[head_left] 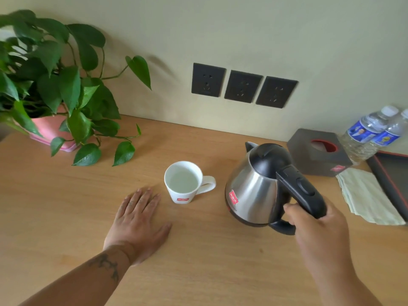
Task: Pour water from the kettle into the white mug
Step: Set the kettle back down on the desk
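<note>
A white mug (185, 191) with a small red label stands on the wooden table (66, 206), its handle pointing right, and water shows inside it. To its right is a steel kettle (251, 191) with a black lid and spout aimed up-left, roughly upright near the tabletop. My right hand (318, 235) grips its black handle. My left hand (136, 219) lies flat on the table just left of the mug, fingers spread, holding nothing.
A leafy plant in a pink pot (50, 129) fills the back left. Three dark wall sockets (242, 86) sit behind. At the right are a grey tissue box (318, 151), two water bottles (371, 133), folded napkins (364, 195) and a dark tray (395, 173).
</note>
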Motion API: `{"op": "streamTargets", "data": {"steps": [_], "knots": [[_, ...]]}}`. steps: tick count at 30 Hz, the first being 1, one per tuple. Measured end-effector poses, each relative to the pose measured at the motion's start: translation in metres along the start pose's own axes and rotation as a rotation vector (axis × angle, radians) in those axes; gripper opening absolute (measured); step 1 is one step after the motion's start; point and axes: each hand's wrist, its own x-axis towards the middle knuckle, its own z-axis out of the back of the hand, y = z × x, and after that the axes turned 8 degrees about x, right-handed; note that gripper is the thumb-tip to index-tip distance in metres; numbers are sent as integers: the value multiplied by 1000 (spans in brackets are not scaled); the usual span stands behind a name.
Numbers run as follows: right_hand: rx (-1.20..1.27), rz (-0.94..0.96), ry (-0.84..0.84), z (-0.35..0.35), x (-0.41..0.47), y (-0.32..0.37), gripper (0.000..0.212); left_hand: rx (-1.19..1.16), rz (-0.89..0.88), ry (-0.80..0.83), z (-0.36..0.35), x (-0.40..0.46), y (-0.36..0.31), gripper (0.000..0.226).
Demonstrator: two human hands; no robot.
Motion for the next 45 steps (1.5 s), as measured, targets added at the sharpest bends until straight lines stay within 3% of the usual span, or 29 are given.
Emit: {"op": "streamTargets", "data": {"steps": [9,21,33,37,42,45], "knots": [[78,-57,-140,-28,33,-26,15,6,-3,4,1,1,-1,88],[174,-39,-236,-67,77,-33,21,-3,-8,-7,1,0,0,88],[83,-27,-176,-64,90,-37,20,5,-10,-8,1,0,0,88],[40,-19,-143,-62,93,-39,3,1,-8,-1,3,0,-2,89],[-79,-52,19,-45,92,-37,11,4,-7,-7,4,-1,-2,89],[-153,-125,72,-34,84,-41,43,8,2,16,5,-1,-2,89]]}}
